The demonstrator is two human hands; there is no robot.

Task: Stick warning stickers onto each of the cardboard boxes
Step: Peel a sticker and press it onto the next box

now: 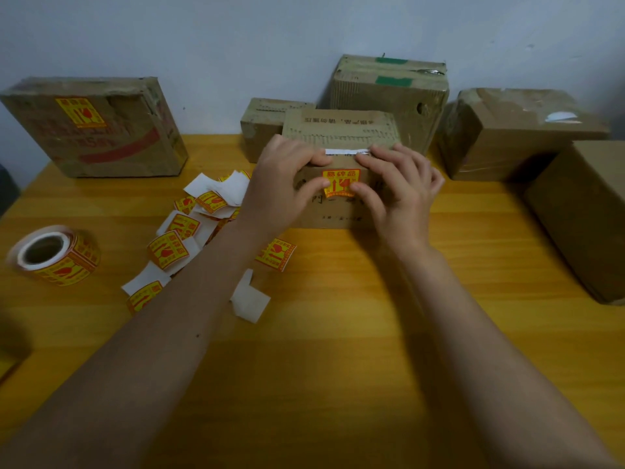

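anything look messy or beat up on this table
Yes. Loose stickers and peeled backing papers lie in a scattered heap left of the box being labelled. The tall box at the back has a hole punched in its side, and the big box on the left has ragged, torn top edges.

Packing room: cardboard boxes (521, 130) along a wooden table (338, 333).

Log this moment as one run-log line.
step: pressing sticker onto centre box | left hand: pressing | right hand: pressing | far-left box: stickered

Yellow wooden table (338, 350) against a pale wall (236, 35)
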